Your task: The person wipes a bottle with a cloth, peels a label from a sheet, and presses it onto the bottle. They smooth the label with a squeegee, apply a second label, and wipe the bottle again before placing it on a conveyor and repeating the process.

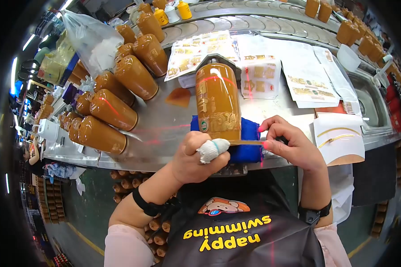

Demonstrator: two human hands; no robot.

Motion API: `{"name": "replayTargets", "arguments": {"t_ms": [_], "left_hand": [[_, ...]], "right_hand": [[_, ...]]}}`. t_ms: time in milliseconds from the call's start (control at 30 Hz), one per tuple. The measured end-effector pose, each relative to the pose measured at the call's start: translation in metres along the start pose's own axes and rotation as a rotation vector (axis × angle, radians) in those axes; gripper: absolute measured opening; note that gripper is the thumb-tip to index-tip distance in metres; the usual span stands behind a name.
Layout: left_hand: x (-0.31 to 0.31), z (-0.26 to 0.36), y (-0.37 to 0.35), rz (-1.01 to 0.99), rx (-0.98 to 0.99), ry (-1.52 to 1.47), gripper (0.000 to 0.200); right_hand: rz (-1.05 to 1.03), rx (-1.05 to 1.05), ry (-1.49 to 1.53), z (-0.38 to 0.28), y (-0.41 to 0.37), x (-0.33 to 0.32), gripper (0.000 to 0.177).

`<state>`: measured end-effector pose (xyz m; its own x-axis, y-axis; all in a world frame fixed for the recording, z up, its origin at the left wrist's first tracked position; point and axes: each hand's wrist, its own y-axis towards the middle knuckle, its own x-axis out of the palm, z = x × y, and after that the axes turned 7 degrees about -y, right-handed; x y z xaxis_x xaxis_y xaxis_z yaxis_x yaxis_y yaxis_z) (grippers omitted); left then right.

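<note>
A glossy brown bottle (218,100) with gold lettering and a small green emblem lies on a folded blue cloth (251,153), its neck pointing away from me. My left hand (200,155) is closed at the bottle's near end, with a white cloth cover (213,150) on one digit. A thin gold decal strip (247,143) runs from that covered digit along the base edge to my right hand (287,141). My right hand pinches the strip's free end between thumb and finger, just right of the bottle. The left fingertips are partly hidden.
Several brown bottles (113,109) stand on the left. Decal sheets (260,78) lie behind the bottle, and a white sheet with gold strips (338,139) is at right. A brown decal piece (179,97) lies on the metal table (160,129). A sink (365,100) is far right.
</note>
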<state>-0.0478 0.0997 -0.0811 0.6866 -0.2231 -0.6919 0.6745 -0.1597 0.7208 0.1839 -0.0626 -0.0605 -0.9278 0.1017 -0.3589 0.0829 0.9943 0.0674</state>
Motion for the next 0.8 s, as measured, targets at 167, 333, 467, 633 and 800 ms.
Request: {"name": "replayTargets", "arguments": {"t_ms": [167, 333, 467, 633, 800], "left_hand": [[0.000, 0.004, -0.001, -0.004, -0.081, -0.002, 0.025], [0.001, 0.009, -0.010, 0.017, -0.112, 0.005, 0.026], [-0.004, 0.002, 0.001, -0.020, -0.012, -0.024, 0.027], [-0.001, 0.002, 0.009, -0.020, 0.006, -0.023, 0.026], [-0.001, 0.010, -0.009, -0.004, -0.111, 0.061, 0.026]], "right_hand": [[-0.015, 0.006, 0.027, 0.000, 0.002, 0.001, 0.021], [-0.038, 0.018, 0.008, 0.001, 0.005, 0.002, 0.019], [-0.042, 0.018, 0.028, 0.003, 0.007, 0.003, 0.019], [-0.040, 0.004, 0.001, 0.003, 0.008, 0.007, 0.022], [-0.031, -0.011, -0.020, 0.005, 0.010, 0.006, 0.022]]}}
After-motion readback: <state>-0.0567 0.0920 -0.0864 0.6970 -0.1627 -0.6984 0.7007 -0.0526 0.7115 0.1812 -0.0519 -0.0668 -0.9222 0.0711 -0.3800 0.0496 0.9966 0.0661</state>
